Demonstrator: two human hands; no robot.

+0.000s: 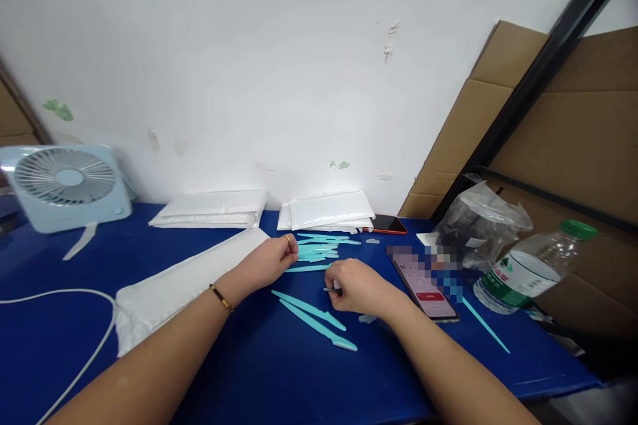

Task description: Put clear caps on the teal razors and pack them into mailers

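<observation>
Several turquoise plastic sticks (319, 248) lie in a loose pile at the middle of the blue table. My left hand (269, 260) is at the pile's left side, fingers pinched together at the end of a stick; what it grips is too small to tell. My right hand (349, 285) is closed just below and right of the pile, with a small greyish piece showing at its fingertips. A single stick (309, 268) lies between the two hands. Nearer the front, two more turquoise sticks (316, 324) lie side by side, slanting down to the right.
White padded packages (212, 208) lie along the wall, and a long white one (184, 279) lies beside my left forearm. A fan (70, 186) and a cable stand left. To the right are a phone (423, 285), a bottle (533, 269), a clear bag (478, 222) and another stick (486, 325).
</observation>
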